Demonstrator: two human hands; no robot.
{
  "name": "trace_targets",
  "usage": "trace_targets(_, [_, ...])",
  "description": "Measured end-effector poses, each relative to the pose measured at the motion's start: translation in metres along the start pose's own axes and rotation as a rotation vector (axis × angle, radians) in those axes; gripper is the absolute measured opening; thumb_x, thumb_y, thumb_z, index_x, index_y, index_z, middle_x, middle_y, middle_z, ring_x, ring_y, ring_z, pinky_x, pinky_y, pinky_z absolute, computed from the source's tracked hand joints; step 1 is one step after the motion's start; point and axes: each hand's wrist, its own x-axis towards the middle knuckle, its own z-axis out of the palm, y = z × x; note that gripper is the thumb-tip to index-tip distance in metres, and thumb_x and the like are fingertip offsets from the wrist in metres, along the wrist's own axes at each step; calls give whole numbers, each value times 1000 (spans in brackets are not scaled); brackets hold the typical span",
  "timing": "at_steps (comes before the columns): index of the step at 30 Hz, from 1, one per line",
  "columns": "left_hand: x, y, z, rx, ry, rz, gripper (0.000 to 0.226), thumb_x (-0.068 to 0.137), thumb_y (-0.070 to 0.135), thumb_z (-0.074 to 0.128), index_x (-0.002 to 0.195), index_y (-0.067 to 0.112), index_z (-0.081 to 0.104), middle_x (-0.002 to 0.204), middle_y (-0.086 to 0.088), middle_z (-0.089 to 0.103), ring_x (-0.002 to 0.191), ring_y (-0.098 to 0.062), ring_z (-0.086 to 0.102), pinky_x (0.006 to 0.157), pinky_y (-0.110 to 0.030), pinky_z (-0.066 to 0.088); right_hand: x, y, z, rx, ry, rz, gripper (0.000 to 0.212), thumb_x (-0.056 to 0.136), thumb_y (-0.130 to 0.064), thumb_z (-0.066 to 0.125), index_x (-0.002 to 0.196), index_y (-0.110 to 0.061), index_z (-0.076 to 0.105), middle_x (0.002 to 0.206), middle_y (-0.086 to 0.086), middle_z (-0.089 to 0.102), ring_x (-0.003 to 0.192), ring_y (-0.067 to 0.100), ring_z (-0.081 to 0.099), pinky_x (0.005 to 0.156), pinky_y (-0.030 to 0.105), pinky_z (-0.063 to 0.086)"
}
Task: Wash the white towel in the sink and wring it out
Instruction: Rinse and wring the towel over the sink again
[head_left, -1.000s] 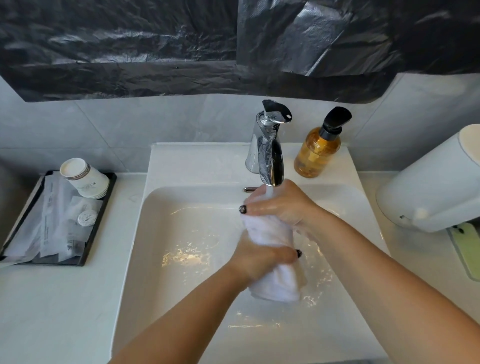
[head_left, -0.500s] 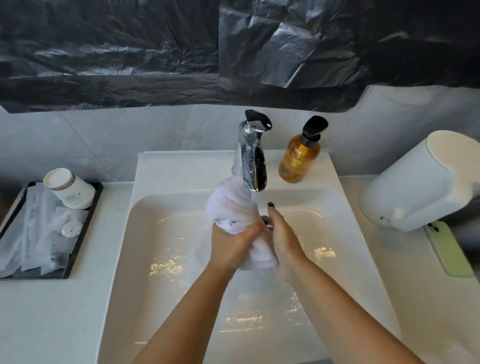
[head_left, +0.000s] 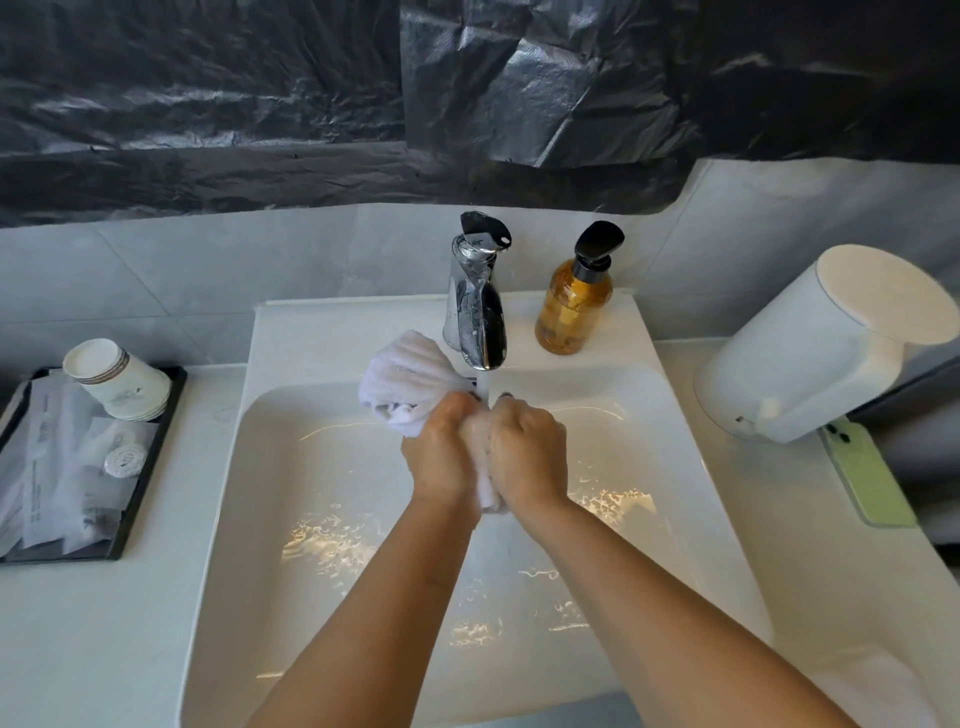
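Observation:
Over the white sink (head_left: 234, 493), both my hands grip the bunched white towel (head_left: 402, 376). My left hand (head_left: 441, 452) and my right hand (head_left: 527, 454) sit side by side, fists closed round the towel's lower part, which shows as a strip between them. A rounded wad of towel bulges out to the upper left of my left hand. Water runs from the chrome tap (head_left: 478, 312) straight down between my hands. Shallow water ripples on the sink floor.
An amber soap pump bottle (head_left: 574, 301) stands right of the tap. A white cylindrical appliance (head_left: 831, 343) and a green phone (head_left: 865, 478) lie at right. A black tray (head_left: 140, 488) with paper cups (head_left: 117, 379) and sachets sits at left.
A second ago my hands held the towel as an upright roll, right above left. Now they are level, side by side, and the towel's wad sticks out to the upper left.

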Motion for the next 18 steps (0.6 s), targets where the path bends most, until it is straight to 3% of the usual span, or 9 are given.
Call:
trace_targets(3, [2,-4,-8,3,-6,-25,32,45,22,69,70,8,57,64,-11,55,57,-25,57,53,-29,44,0,7,2,-49,-59,-33,39,97,-24,37,68,-8,59,82,19,68,80,35,61,65,37,45])
trace_targets(6, [1,-9,-31,14,-28,-48,54,49,28,77,94,0,65,88,-24,66,79,-37,67,63,-40,51,-3,16,1,-124,-264,-40,45,101,-30,38,80,-4,68,85,18,69,74,29,58,61,28,39])
trace_targets(9, [-7,-3,-57,21,-73,-120,34,75,31,69,85,0,62,73,-24,59,58,-33,60,48,-30,45,-3,28,2,-211,-421,-67,41,96,-34,45,59,-17,52,66,6,59,67,24,51,62,30,38])
trace_targets(11, [-6,2,-75,38,-39,-169,38,73,39,67,84,3,58,60,-14,53,47,-26,53,42,-27,42,0,39,3,-269,-406,-135,33,91,-25,49,60,-19,53,64,-1,56,68,23,50,62,30,40])
trace_targets(13, [-7,8,-93,133,9,-169,49,65,45,72,87,4,56,57,-11,54,51,-26,54,49,-29,44,1,54,5,-482,-376,-296,24,92,-20,48,79,-19,67,87,2,65,83,27,60,69,31,45])
trace_targets(15, [-6,12,-111,224,91,-128,44,72,42,73,87,1,63,59,-12,63,58,-27,59,55,-30,44,-2,71,11,-721,-361,-473,24,93,-18,48,101,-13,69,112,4,65,99,31,63,76,33,48])
trace_targets(18, [-8,19,-128,337,145,-69,52,64,42,76,91,-2,68,71,-20,70,62,-32,65,53,-33,47,-10,89,23,-848,-272,-647,15,81,-18,68,92,-12,75,106,3,71,97,23,69,75,29,55])
